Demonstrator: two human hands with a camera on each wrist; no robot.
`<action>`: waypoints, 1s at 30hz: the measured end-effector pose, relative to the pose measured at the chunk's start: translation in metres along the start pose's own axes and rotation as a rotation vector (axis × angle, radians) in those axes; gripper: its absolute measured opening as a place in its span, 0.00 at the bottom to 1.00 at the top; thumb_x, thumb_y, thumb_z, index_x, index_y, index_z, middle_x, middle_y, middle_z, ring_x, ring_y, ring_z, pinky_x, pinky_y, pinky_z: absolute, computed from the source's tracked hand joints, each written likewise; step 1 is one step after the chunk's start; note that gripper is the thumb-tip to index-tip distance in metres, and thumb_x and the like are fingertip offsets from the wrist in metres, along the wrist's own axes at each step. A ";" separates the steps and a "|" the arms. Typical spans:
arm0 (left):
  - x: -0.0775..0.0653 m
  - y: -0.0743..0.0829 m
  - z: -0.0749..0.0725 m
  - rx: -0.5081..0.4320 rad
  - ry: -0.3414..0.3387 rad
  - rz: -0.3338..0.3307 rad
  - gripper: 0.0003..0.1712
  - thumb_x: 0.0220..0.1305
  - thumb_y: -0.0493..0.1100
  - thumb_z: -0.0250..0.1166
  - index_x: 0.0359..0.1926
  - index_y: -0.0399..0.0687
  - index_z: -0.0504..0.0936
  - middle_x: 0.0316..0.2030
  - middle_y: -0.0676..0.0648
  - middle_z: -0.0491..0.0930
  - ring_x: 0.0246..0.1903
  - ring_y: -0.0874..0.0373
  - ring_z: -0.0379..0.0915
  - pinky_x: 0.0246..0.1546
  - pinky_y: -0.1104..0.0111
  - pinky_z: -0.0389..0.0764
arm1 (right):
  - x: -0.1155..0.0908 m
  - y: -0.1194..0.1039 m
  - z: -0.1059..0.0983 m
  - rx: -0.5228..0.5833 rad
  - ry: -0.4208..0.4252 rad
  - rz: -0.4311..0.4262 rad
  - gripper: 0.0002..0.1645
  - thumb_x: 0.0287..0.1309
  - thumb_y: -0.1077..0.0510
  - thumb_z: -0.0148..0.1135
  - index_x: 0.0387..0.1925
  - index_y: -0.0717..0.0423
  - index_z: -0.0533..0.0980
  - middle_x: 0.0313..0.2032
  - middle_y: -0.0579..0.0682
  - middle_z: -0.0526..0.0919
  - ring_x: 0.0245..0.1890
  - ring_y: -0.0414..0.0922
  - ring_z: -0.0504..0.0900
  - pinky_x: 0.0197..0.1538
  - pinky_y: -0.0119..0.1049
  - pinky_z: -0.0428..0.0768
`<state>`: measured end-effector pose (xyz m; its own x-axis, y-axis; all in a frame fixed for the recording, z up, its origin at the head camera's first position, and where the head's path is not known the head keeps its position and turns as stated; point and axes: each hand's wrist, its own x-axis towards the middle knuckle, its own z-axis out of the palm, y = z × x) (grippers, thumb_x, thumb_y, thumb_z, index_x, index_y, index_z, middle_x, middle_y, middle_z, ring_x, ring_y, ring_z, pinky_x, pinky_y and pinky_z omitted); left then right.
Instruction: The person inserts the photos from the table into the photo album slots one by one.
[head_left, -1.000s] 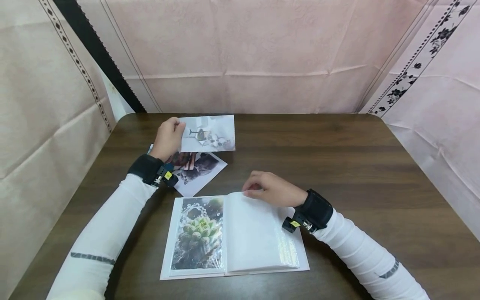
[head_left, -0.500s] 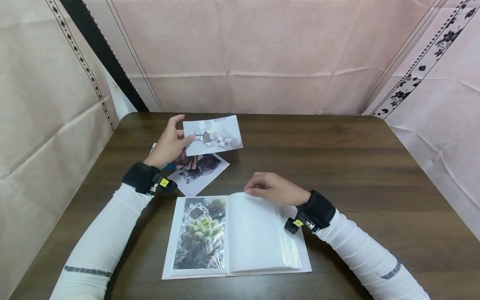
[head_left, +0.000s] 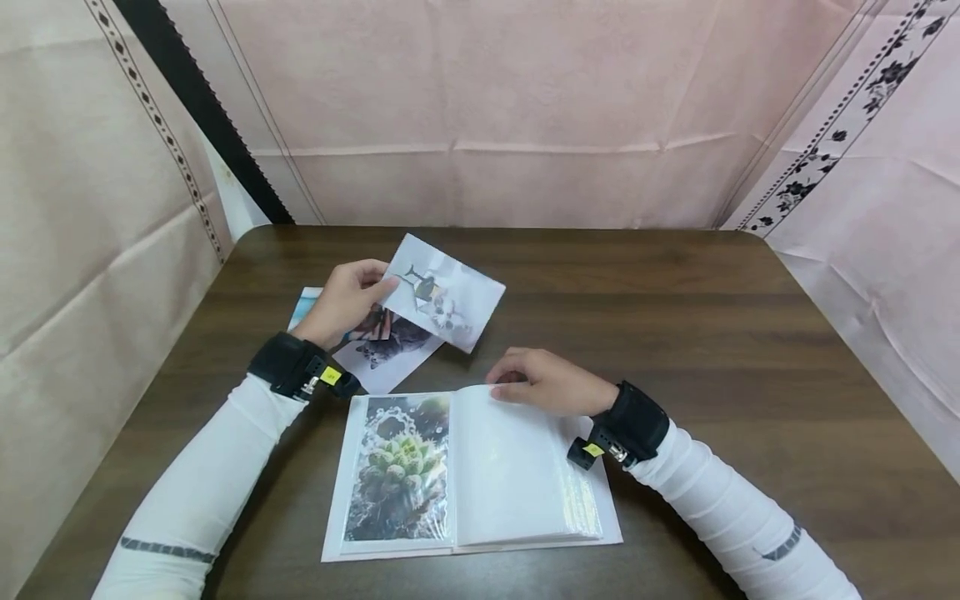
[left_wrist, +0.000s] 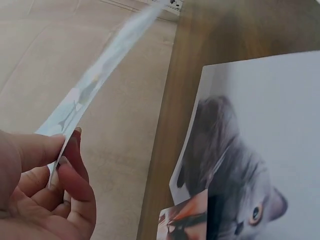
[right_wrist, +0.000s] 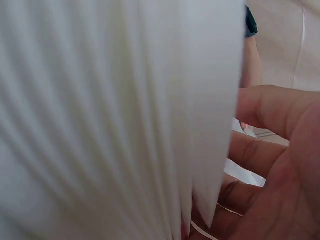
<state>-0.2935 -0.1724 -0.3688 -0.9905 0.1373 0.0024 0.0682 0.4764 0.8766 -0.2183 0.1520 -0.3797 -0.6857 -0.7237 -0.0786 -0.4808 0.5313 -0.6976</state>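
Observation:
In the head view my left hand [head_left: 348, 300] pinches a pale photo print [head_left: 446, 292] by its left corner, tilted above the table. The left wrist view shows my thumb and fingers [left_wrist: 75, 185] on either side of the print, seen nearly edge-on. Beneath it lie a cat photo [head_left: 397, 354] and a smaller reddish photo [head_left: 375, 325], partly covered. An open white photo album [head_left: 525, 475] lies in front, a succulent picture [head_left: 397, 467] on its left page. My right hand [head_left: 551, 381] pinches the top edge of the right page; fanned leaves [right_wrist: 125, 125] fill the right wrist view.
The album lies near the front of a brown wooden table [head_left: 675, 300]. A light blue photo corner [head_left: 303, 304] shows beside my left wrist. Pale cloth [head_left: 555, 108] hangs behind the table and at both sides.
My left hand has drawn the photo print toward me and to the right, turning it clockwise, its grip shifting along the left edge. The right hand stays at the album page.

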 end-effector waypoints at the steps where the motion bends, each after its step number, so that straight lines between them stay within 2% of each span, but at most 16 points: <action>1: 0.000 0.000 0.001 0.001 -0.001 0.001 0.20 0.77 0.47 0.56 0.63 0.43 0.76 0.54 0.39 0.80 0.43 0.52 0.74 0.44 0.61 0.78 | 0.000 -0.001 0.000 -0.003 0.000 0.004 0.14 0.71 0.55 0.61 0.53 0.55 0.82 0.46 0.49 0.82 0.43 0.43 0.77 0.46 0.32 0.76; 7: 0.003 -0.001 0.005 -0.008 -0.012 0.011 0.21 0.78 0.49 0.55 0.65 0.48 0.76 0.51 0.41 0.80 0.29 0.54 0.75 0.25 0.66 0.76 | -0.001 -0.002 0.003 -0.022 0.010 0.001 0.15 0.71 0.54 0.61 0.54 0.55 0.81 0.47 0.49 0.82 0.45 0.42 0.77 0.48 0.33 0.77; 12: 0.004 -0.002 0.006 -0.032 -0.041 0.013 0.21 0.78 0.48 0.55 0.66 0.49 0.74 0.48 0.41 0.78 0.19 0.50 0.76 0.20 0.63 0.77 | -0.003 -0.004 0.004 -0.030 0.015 -0.005 0.15 0.72 0.54 0.59 0.54 0.55 0.81 0.48 0.49 0.82 0.45 0.41 0.78 0.50 0.34 0.77; 18: 0.003 -0.003 0.007 -0.019 -0.061 0.014 0.21 0.77 0.48 0.57 0.66 0.52 0.73 0.50 0.43 0.79 0.23 0.42 0.76 0.21 0.60 0.79 | -0.002 -0.003 0.004 -0.024 0.014 -0.002 0.14 0.72 0.55 0.59 0.54 0.55 0.81 0.48 0.49 0.82 0.45 0.41 0.77 0.49 0.33 0.77; 22: 0.001 -0.003 0.008 -0.043 -0.086 0.016 0.20 0.74 0.46 0.61 0.64 0.49 0.74 0.38 0.40 0.81 0.22 0.41 0.77 0.21 0.60 0.79 | -0.001 -0.003 0.004 -0.024 0.013 0.009 0.14 0.71 0.55 0.60 0.53 0.55 0.81 0.48 0.49 0.82 0.45 0.42 0.78 0.50 0.34 0.77; 25: 0.000 -0.003 0.008 -0.061 -0.107 0.021 0.18 0.74 0.46 0.62 0.60 0.46 0.75 0.28 0.38 0.78 0.20 0.44 0.77 0.19 0.61 0.78 | 0.000 -0.004 0.004 -0.026 0.010 0.017 0.14 0.71 0.55 0.61 0.53 0.55 0.81 0.48 0.49 0.82 0.46 0.42 0.78 0.51 0.35 0.77; 30: 0.000 -0.004 0.009 -0.062 -0.116 0.029 0.17 0.75 0.48 0.60 0.57 0.43 0.75 0.26 0.42 0.77 0.19 0.45 0.76 0.18 0.62 0.77 | 0.000 -0.005 0.004 -0.045 0.006 0.018 0.14 0.70 0.55 0.61 0.53 0.56 0.81 0.48 0.50 0.82 0.46 0.43 0.77 0.50 0.34 0.77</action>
<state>-0.2923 -0.1665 -0.3763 -0.9675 0.2517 -0.0245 0.0856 0.4169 0.9049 -0.2139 0.1476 -0.3786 -0.6979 -0.7110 -0.0861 -0.4926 0.5637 -0.6630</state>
